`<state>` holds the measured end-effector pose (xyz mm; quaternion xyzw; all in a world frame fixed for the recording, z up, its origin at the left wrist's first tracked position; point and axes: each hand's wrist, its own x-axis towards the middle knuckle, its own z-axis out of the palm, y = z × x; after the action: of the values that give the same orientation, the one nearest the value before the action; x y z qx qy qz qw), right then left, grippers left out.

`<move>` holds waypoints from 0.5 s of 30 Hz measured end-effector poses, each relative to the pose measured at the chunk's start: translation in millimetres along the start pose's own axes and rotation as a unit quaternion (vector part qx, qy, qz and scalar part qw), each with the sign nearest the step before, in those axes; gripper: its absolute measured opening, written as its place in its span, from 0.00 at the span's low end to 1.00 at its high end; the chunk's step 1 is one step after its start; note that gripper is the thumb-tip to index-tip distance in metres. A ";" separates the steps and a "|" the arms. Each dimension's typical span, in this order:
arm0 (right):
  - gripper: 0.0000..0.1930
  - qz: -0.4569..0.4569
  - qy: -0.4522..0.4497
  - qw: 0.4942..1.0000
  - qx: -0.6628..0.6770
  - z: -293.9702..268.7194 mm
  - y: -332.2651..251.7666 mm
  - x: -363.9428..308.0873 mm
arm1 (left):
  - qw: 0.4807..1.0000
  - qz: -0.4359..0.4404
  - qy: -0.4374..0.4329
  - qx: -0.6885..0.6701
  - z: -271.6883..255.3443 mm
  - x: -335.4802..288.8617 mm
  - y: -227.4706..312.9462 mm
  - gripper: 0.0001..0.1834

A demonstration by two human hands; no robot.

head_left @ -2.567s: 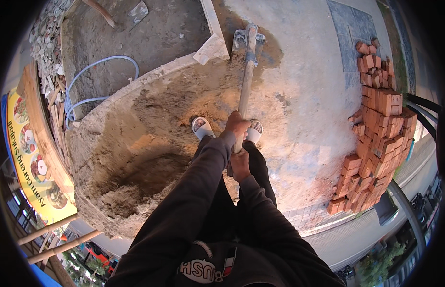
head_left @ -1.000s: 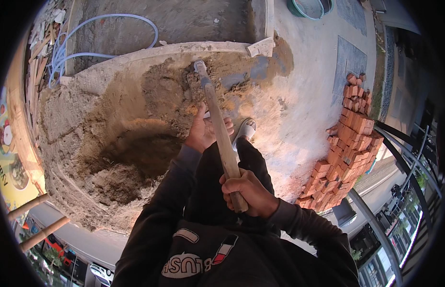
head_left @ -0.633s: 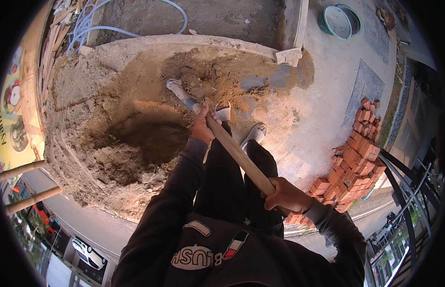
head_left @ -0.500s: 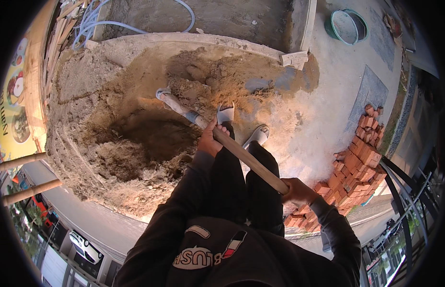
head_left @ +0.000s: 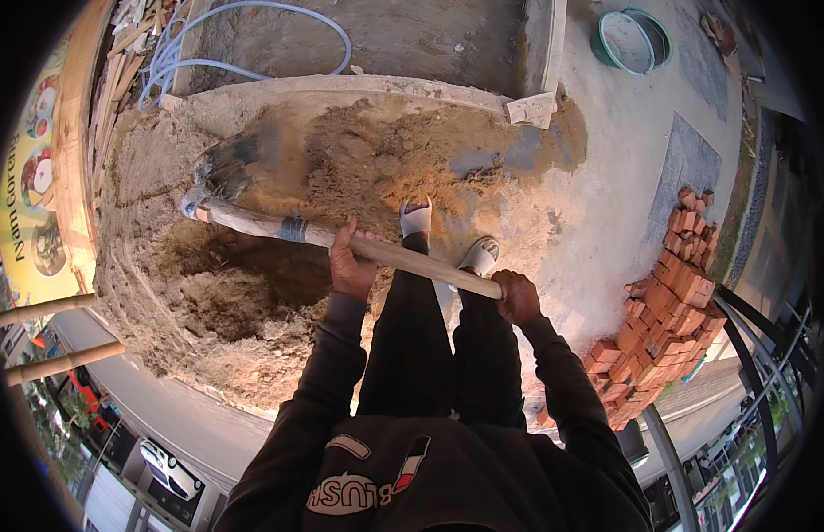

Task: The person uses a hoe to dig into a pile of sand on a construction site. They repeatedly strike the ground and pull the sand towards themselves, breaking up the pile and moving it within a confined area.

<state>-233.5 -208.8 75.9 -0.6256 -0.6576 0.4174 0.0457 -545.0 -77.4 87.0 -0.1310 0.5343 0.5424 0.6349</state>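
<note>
Wooden-handled hoe [head_left: 421,262] spans above the sand [head_left: 359,146]; left hand [head_left: 351,268] and right hand [head_left: 520,299] fingers wrap round it; slack left grip could swing the blade [head_left: 224,172] into sandalled feet [head_left: 416,220].

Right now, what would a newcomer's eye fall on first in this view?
Probably the hoe, slanting across the middle, gripped by the left hand partway along and the right hand near its end. Next, perhaps, come the orange-red bricks piled at the right and the yellow banner at the far left.
</note>
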 end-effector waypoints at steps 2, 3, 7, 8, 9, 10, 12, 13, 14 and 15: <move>0.14 0.026 -0.024 0.999 0.041 -14.4 -6.3 -33.4 | 0.999 -0.043 -0.017 0.019 -2.7 -1.2 -11.6 0.09; 0.15 0.050 -0.055 0.996 0.058 -25.8 -10.3 -53.5 | 0.997 -0.065 -0.015 0.035 -3.9 -4.9 -23.1 0.09; 0.17 0.170 -0.114 0.975 0.081 -58.0 -23.7 -147.9 | 0.977 -0.198 -0.035 0.068 -2.3 -25.7 -92.5 0.09; 0.17 0.211 -0.126 0.965 0.090 -63.9 -29.2 -168.1 | 0.970 -0.221 -0.021 0.102 0.6 -30.0 -113.0 0.10; 0.18 0.251 -0.124 0.953 0.113 -66.8 -35.1 -185.4 | 0.961 -0.241 -0.008 0.137 4.3 -33.8 -133.6 0.11; 0.19 0.290 -0.122 0.940 0.136 -68.2 -38.7 -201.7 | 0.950 -0.261 0.004 0.172 8.7 -37.3 -153.7 0.11; 0.21 0.346 -0.109 0.909 0.207 -69.7 -50.5 -219.6 | 0.932 -0.302 -0.022 0.200 20.5 -40.2 -189.3 0.12; 0.21 0.360 -0.089 0.896 0.246 -63.8 -52.2 -228.0 | 0.921 -0.324 -0.036 0.214 26.4 -39.1 -207.4 0.12; 0.21 0.371 -0.069 0.881 0.284 -57.2 -52.6 -233.3 | 0.914 -0.346 -0.074 0.200 23.6 -29.5 -230.0 0.13; 0.18 0.407 -0.048 0.837 0.363 -51.2 -54.9 -233.4 | 0.904 -0.369 -0.110 0.185 12.7 -14.0 -256.2 0.14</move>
<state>-197.0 -377.4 250.2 -0.7548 -0.1460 0.6364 0.0638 -323.6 -172.3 -2.4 -0.1387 0.4649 0.1717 0.8574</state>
